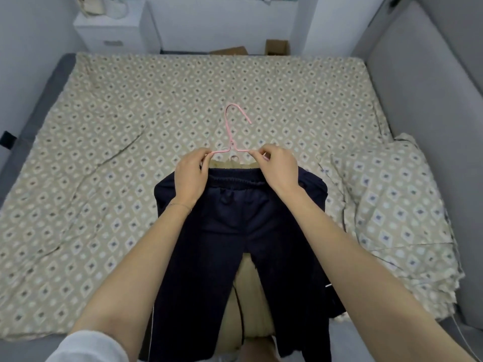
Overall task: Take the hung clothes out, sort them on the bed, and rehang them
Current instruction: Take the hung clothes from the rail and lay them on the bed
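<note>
At the near edge of the bed (130, 121), I see a pair of dark navy trousers (235, 223) lying flat on the patterned sheet, with the elastic waistband away from me and the legs running back toward the camera. They lie on a pale beige garment (251, 293), which shows in the gap between the legs and as a thin strip above the waistband.

A pink wire hanger (231, 145) sits just beyond the waistband, its hook pointing toward the far side of the bed. The left hand (189, 176) pinches the hanger's left shoulder wire between thumb and fingertips, and the right hand (278, 169) pinches the right shoulder wire the same way. Both hands rest over the waistband. The outer ends of the hanger are hidden under the hands, so I cannot tell whether they are inside the trousers.

A thin bracelet (180, 205) circles the left wrist. To the right, a folded quilt (392, 205) in the same pattern is bunched on the bed. Beyond the bed stand a white nightstand (109, 32) and a cardboard box (278, 47).
</note>
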Demonstrator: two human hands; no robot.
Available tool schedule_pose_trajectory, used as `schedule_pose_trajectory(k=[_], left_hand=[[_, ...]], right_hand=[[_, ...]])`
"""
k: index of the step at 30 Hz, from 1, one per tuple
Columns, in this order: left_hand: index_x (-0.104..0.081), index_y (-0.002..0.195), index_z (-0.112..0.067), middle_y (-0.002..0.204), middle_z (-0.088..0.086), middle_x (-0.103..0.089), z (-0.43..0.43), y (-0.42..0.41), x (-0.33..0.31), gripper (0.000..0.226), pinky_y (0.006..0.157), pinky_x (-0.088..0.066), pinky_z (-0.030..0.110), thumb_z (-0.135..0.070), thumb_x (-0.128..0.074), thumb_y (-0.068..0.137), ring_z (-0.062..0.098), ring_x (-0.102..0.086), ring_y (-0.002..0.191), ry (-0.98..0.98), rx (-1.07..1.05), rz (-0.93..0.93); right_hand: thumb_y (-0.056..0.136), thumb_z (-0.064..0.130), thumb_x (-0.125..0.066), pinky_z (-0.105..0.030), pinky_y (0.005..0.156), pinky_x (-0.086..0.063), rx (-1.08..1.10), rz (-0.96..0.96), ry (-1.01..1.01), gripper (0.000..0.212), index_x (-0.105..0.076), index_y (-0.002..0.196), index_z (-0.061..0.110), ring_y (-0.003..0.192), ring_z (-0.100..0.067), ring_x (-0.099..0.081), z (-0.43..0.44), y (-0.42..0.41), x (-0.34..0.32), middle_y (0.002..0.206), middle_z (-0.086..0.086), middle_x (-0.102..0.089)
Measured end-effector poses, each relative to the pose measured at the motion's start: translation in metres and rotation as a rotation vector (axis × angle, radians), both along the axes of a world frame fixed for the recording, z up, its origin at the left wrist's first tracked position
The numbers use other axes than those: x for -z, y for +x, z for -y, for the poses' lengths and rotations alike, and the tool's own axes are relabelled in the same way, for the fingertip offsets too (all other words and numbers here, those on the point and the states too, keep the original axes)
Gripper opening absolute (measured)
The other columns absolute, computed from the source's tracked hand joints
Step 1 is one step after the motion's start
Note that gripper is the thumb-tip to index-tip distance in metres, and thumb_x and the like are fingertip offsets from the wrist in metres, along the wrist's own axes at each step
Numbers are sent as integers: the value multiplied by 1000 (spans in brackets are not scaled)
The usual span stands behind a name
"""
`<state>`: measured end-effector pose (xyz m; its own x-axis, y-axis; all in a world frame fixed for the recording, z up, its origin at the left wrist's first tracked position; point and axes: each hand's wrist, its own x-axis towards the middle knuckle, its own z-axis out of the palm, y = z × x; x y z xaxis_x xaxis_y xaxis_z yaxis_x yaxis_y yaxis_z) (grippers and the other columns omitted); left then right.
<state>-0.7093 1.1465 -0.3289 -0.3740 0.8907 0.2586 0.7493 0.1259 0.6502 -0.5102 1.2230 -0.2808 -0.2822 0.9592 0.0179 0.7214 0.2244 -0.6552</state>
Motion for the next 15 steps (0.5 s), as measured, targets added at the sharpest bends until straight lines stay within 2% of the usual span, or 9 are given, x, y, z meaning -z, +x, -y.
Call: schedule_pose_trajectory(k=[5, 9, 12, 15], left_hand=[[-68, 97, -16, 81, -4, -65, -53, -21, 60, 24, 63, -42, 31, -29, -49, 104, 14, -57, 73, -139, -27, 13], [-69, 94, -18, 79, -4, -66, -74, -35, 111, 23, 62, -42, 32, -28, -50, 102, 16, -58, 70, -237, -45, -4], [-68, 93, -20, 73, -6, -63, -87, -38, 141, 18, 65, -45, 36, -25, -53, 101, 17, -58, 65, -264, -66, -43], [-68, 91, -19, 70, -6, -61, -99, -35, 160, 18, 66, -46, 39, -25, -54, 101, 20, -57, 63, -260, -94, -77]], right_hand=[[93, 42, -61, -26, 60, -38, -18, -29, -121, 35, -72, 85, 10, 71, -8, -54, -60, -24, 70, 75, 4, -63], [97, 35, -57, -31, 67, -49, -73, 48, -204, 31, -74, 93, 10, 75, -16, -62, -87, -35, 128, 83, -4, -71], [99, 32, -54, -32, 70, -49, -109, 111, -258, 28, -71, 96, 10, 79, -20, -64, -102, -37, 156, 87, -4, -70], [99, 31, -53, -39, 75, -52, -138, 149, -215, 30, -71, 93, 8, 79, -24, -63, -114, -38, 179, 84, -7, -70]])
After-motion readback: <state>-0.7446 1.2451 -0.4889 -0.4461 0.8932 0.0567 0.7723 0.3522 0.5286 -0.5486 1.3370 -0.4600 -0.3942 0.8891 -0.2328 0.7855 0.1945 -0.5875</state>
